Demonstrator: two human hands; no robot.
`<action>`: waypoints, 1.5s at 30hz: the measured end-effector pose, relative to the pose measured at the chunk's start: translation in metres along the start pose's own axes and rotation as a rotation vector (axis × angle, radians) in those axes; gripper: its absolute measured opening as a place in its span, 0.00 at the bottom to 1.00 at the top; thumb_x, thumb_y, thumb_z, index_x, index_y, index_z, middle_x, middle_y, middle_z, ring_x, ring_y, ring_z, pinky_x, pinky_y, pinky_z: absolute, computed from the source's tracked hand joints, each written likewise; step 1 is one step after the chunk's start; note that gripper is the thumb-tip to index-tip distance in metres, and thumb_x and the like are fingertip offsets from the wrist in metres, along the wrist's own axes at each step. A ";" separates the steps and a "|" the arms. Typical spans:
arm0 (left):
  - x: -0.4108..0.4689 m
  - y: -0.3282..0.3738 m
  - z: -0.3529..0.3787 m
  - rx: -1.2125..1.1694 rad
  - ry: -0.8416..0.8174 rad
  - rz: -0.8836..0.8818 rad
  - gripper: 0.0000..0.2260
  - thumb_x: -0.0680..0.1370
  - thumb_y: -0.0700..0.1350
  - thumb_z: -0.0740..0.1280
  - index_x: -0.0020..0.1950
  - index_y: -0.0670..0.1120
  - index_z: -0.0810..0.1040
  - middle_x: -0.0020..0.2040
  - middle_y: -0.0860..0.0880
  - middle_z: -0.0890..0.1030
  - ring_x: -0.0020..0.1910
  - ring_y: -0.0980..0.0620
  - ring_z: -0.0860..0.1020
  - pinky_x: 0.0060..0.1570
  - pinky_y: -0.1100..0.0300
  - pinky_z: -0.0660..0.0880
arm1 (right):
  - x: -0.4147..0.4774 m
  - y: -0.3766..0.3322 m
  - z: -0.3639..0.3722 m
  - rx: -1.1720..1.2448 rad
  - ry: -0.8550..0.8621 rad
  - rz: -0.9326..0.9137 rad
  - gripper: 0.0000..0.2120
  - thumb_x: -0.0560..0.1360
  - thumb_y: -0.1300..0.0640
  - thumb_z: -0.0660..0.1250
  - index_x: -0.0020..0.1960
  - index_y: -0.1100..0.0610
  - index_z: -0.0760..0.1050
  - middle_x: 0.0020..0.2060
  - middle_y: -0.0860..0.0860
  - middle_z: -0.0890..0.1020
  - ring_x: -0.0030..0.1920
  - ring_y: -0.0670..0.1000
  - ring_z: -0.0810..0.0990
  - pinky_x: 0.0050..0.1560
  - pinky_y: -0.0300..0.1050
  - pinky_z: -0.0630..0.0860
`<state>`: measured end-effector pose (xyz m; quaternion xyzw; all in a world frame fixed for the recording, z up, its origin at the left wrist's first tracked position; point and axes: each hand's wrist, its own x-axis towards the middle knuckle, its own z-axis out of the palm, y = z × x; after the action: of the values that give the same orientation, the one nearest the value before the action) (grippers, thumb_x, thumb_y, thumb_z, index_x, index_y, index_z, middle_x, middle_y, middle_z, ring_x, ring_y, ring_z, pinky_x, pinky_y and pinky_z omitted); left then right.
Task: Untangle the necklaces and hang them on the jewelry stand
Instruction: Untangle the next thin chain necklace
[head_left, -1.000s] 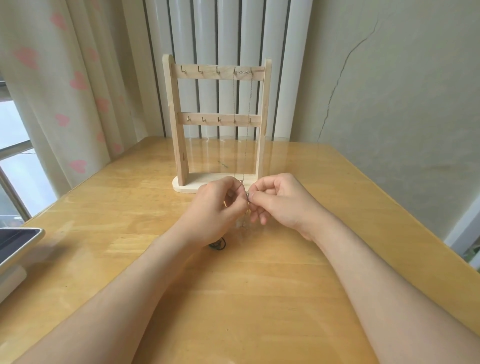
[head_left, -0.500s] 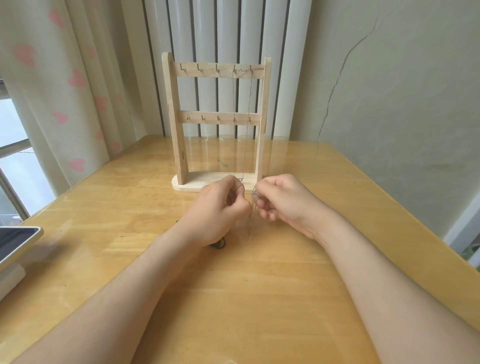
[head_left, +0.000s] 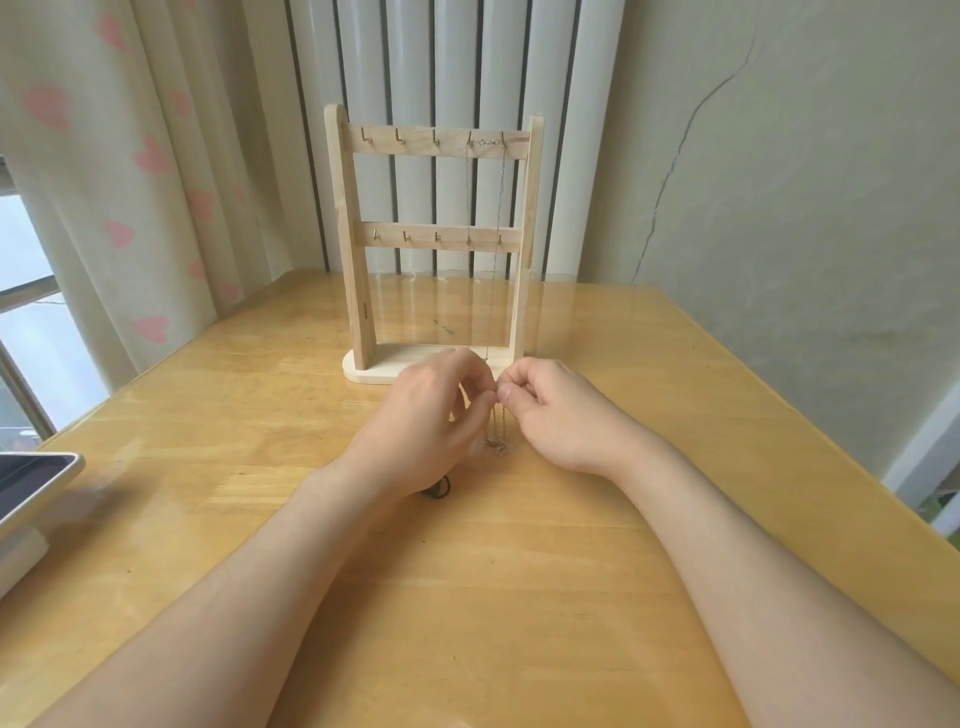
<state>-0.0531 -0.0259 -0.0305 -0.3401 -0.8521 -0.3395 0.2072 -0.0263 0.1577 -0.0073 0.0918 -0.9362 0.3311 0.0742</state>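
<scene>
One necklace (head_left: 502, 197) hangs vertically from the top-right hooks (head_left: 470, 138) of the jewelry stand (head_left: 347, 208), and just before its base the left hand (head_left: 431, 415) and right hand (head_left: 556, 410) pinch with curled fingers a thin chain (head_left: 497, 442) drooping straight down to the table (head_left: 519, 571).

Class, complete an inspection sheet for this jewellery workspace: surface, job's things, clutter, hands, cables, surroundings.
Surface: wooden table, glossy.
Job's things: jewelry stand upright; one necklace hangs from two top-rail hooks; thin chain dangles between hands.
Clutter: dark cord partly under left wrist; tablet-like device at left edge.
Hands: left hand and right hand both pinch the thin chain.
Cables: nothing seen.
Surroundings: heart-print curtain, radiator, cracked wall.
</scene>
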 end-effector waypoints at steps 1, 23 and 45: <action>-0.001 -0.001 0.001 -0.001 -0.021 0.005 0.02 0.83 0.45 0.67 0.50 0.50 0.77 0.44 0.57 0.79 0.43 0.56 0.79 0.44 0.58 0.75 | -0.001 -0.001 0.000 -0.010 -0.014 -0.007 0.10 0.87 0.54 0.58 0.51 0.54 0.76 0.34 0.45 0.75 0.33 0.43 0.71 0.31 0.36 0.65; 0.002 0.006 -0.007 -0.090 0.071 -0.055 0.03 0.80 0.44 0.73 0.47 0.48 0.86 0.42 0.58 0.86 0.43 0.61 0.85 0.44 0.71 0.76 | -0.001 -0.001 -0.002 0.055 0.040 -0.096 0.09 0.88 0.54 0.58 0.49 0.48 0.72 0.39 0.44 0.75 0.37 0.43 0.73 0.37 0.40 0.66; 0.001 0.011 -0.003 -0.125 0.020 -0.057 0.05 0.82 0.41 0.65 0.46 0.46 0.73 0.40 0.53 0.78 0.39 0.55 0.74 0.41 0.62 0.72 | 0.005 -0.006 0.006 0.633 0.092 0.141 0.10 0.77 0.58 0.64 0.37 0.56 0.76 0.37 0.51 0.78 0.40 0.47 0.79 0.42 0.42 0.71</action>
<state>-0.0451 -0.0219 -0.0229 -0.3246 -0.8364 -0.4014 0.1842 -0.0301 0.1486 -0.0067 0.0300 -0.7865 0.6138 0.0608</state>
